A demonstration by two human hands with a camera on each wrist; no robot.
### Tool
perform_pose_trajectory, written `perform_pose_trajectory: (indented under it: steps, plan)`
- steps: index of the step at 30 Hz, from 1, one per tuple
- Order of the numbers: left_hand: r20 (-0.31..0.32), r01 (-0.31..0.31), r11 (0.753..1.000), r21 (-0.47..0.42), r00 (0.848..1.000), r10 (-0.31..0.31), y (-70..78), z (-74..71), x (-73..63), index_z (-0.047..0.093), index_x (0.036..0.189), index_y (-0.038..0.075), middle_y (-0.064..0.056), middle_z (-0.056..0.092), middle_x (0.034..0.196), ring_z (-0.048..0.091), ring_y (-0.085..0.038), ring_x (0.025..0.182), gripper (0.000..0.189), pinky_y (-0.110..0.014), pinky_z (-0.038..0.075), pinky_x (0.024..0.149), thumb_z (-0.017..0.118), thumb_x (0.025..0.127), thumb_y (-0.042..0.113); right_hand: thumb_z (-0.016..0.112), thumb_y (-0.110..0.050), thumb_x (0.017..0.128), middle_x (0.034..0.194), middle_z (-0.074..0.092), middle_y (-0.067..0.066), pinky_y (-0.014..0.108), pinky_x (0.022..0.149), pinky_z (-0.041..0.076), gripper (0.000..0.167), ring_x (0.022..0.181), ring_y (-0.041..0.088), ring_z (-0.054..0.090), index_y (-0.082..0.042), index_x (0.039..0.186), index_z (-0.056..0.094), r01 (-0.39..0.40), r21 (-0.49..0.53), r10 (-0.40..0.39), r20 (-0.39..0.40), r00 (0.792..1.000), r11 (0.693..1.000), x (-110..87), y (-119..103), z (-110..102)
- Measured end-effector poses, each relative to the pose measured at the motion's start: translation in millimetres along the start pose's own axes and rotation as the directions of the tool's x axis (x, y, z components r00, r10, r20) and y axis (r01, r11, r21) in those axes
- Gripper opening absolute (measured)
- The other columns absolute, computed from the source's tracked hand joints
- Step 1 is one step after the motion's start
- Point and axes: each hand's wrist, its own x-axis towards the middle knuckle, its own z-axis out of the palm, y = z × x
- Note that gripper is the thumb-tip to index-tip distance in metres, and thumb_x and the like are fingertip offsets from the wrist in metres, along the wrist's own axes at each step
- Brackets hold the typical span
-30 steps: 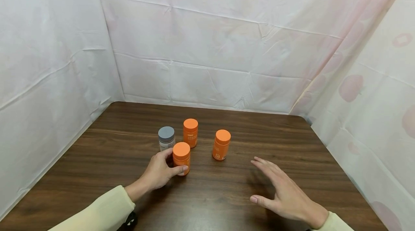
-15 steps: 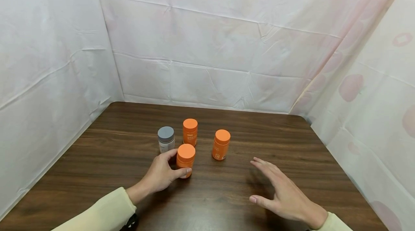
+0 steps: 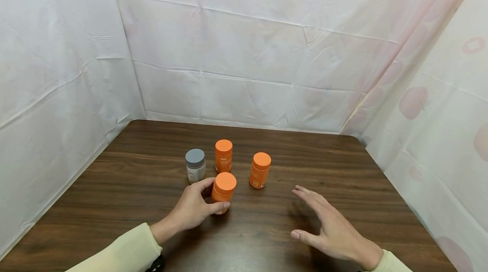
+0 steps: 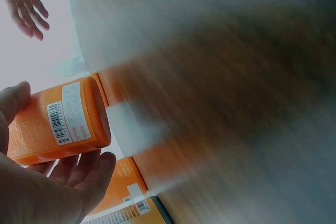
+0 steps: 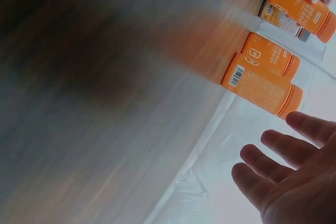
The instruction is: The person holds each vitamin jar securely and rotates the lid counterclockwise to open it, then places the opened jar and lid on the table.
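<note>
Head view, taken from the left: the grey-capped jar (image 3: 195,164) stands upright on the desk (image 3: 305,153), and just in front of it is the left hand (image 3: 192,206). Its thumb and fingers are curled round the held orange jar (image 3: 223,187), which seems to lean slightly. Behind stands the rear orange jar (image 3: 223,155), and more to the right the side orange jar (image 3: 260,170), both upright. Farthest right, the right hand (image 3: 331,225) is above the desk, fingers extended, with nothing in its grasp.

I judge that the step in hand is the placing of the held jar; the next move would call for a steady grip, straightening it and avoiding its neighbours.

Left wrist view shows the barcode label (image 4: 76,111), which the head view hides; right wrist view shows instead its printed front. Whether its base touches the desk, I cannot tell.
</note>
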Motion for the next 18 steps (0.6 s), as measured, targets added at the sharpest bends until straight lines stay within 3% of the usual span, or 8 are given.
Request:
perform_pose_trajectory:
  steps: [4,18]
  plan:
    - [0.004,-0.005,1.0,0.001,1.0,0.005,2.1,1.4,-1.5,0.068,0.127,0.017,0.005,0.071,0.113,0.068,-0.013,0.099,0.055,-0.035,0.055,0.087,0.091,0.079,0.027,0.082,-0.052,0.084,0.159,0.039,-0.008,0.052,0.098,0.048,0.089,0.14,0.018,0.045,-0.032,0.157,0.037,-0.003,0.019,0.003,0.004,1.0,1.0,0.9,-1.5,0.9]
    - [0.018,-0.021,1.0,0.0,1.0,0.021,6.7,6.2,-6.5,0.067,0.128,0.018,0.003,0.07,0.115,0.067,-0.016,0.098,0.058,-0.032,0.054,0.085,0.092,0.077,0.03,0.084,-0.045,0.084,0.159,0.039,-0.009,0.055,0.098,0.048,0.087,0.14,0.018,0.045,-0.034,0.157,0.037,-0.024,0.066,0.023,0.014,1.0,0.998,3.7,-4.6,3.6]
